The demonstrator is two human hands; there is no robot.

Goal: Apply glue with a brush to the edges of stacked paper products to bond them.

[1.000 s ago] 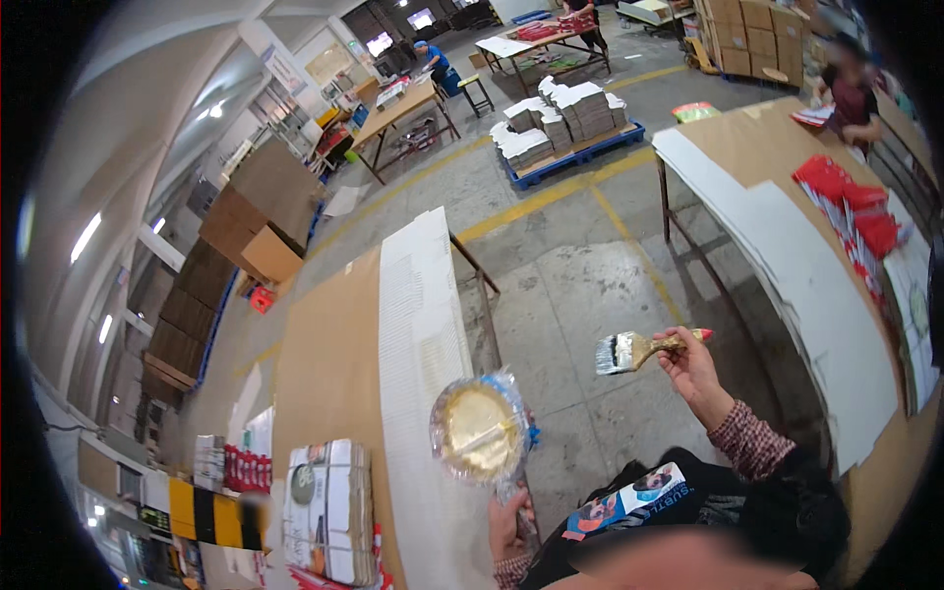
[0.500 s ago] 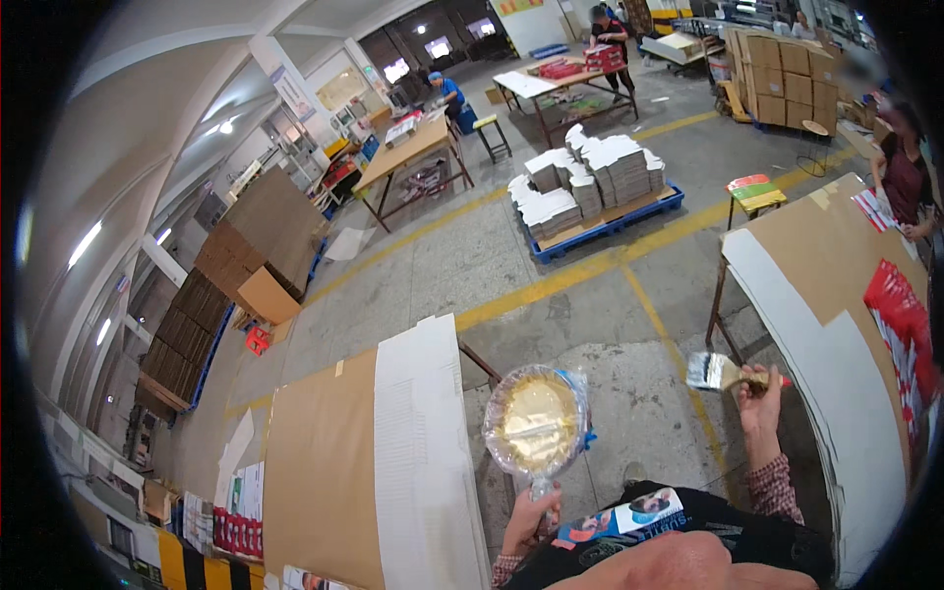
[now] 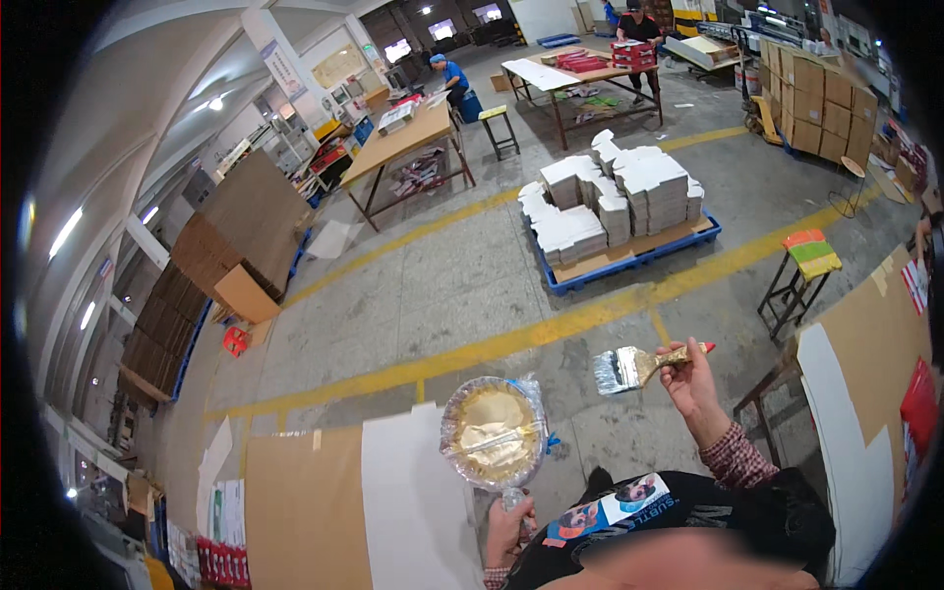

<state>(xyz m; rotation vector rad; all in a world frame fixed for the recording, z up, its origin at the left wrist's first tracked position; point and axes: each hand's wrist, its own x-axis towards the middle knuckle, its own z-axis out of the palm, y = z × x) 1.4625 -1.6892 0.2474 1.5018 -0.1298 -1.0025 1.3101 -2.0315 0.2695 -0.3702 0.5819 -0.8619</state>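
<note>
My left hand (image 3: pixel 508 526) is closed round the handle of a round pan (image 3: pixel 494 434) wrapped in clear plastic, with a pale yellowish, paste-like substance inside and a strip across its middle. The pan is held up beside the white sheet (image 3: pixel 405 492) on the near left table. My right hand (image 3: pixel 693 385) grips a wide flat paintbrush (image 3: pixel 634 369) by its handle. Its bristles point left and look coated whitish. The brush is in the air over the floor, to the right of the pan and apart from it.
A brown-topped table (image 3: pixel 305 511) stands at left, another (image 3: pixel 865 324) at right. Ahead, a blue pallet (image 3: pixel 629 258) bears stacked white die-cut card. A stool (image 3: pixel 811 256) stands by the right table. People work at tables farther back; cartons (image 3: pixel 821 103) are piled at far right.
My view has shifted, and the right table sits farther to the right. The brush has come left, nearer the pan. Both hands keep their hold.
</note>
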